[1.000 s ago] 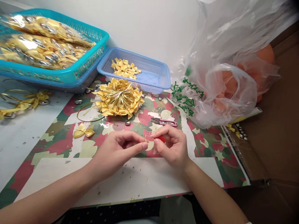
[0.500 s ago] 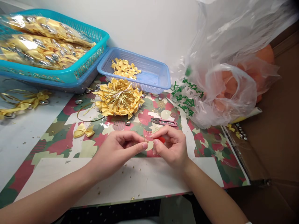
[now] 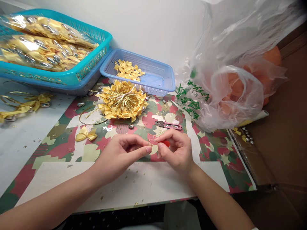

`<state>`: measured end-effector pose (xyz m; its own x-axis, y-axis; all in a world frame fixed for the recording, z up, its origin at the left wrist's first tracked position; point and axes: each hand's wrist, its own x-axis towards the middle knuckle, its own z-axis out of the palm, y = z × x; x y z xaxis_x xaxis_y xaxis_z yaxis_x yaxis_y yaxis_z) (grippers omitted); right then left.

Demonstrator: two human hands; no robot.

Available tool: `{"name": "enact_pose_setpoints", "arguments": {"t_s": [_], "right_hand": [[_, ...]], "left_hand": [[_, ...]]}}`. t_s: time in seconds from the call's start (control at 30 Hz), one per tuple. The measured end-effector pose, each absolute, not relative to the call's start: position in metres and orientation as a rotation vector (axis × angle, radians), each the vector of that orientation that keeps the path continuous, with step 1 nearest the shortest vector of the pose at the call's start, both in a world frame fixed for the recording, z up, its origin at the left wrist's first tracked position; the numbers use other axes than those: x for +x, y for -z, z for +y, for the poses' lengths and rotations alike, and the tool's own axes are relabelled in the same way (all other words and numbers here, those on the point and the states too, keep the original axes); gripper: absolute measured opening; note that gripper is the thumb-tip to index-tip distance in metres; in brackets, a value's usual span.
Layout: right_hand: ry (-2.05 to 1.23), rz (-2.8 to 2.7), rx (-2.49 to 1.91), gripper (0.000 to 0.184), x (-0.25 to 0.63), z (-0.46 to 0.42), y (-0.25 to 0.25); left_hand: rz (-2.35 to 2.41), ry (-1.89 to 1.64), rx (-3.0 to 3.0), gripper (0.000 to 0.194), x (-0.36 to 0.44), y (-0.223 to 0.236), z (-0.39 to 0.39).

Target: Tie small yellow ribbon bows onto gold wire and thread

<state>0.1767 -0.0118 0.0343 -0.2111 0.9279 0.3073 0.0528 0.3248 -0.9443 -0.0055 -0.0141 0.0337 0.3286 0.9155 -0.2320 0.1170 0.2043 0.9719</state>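
Note:
My left hand (image 3: 127, 148) pinches a thin gold cord (image 3: 149, 141) between thumb and index finger; only a short bit of it shows at the fingertips. Close beside it, my right hand (image 3: 176, 148) has thumb and index finger drawn together, with a small red object (image 3: 165, 143) partly hidden in the fingers; its kind cannot be made out. Just beyond the hands lie pink-handled thread snips (image 3: 169, 125). A yellow ribbon bow (image 3: 85, 134) rests left of them. Further back sits a bundle of yellow bows on gold cords (image 3: 123, 100).
A blue basket (image 3: 163, 64) holds loose yellow bows. At the left, a turquoise basket (image 3: 93, 57) carries bagged bows with silver bells. A clear plastic bag (image 3: 235, 105) stands at the right. A white strip (image 3: 144, 188) lies along the front edge, with small gold bits scattered around.

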Motion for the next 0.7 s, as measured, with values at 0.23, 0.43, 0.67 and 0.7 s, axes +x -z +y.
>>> {"name": "enact_pose_setpoints", "arguments": {"t_s": [0.23,0.43,0.67,0.7], "right_hand": [[-0.973,-1.6,-0.936,0.011,0.1752,-0.0105,-0.0368],[-0.897,-1.631,-0.948,0.012,0.1735,-0.011,-0.0372],[-0.862,-1.668,-0.971,0.011,0.1724,-0.0111,-0.036],[-0.853,-1.677,-0.975,0.011,0.1723,-0.0112,-0.0358]], "left_hand": [[1.152,-0.753,1.316,0.021,-0.0055,-0.0343,-0.0148],[1.202,-0.774,1.4,0.021,-0.0049,-0.0336,-0.0161],[1.234,-0.816,1.515,0.018,-0.0061,-0.0332,-0.0169],[1.213,-0.834,1.519,0.017,-0.006,-0.033,-0.0165]]}}
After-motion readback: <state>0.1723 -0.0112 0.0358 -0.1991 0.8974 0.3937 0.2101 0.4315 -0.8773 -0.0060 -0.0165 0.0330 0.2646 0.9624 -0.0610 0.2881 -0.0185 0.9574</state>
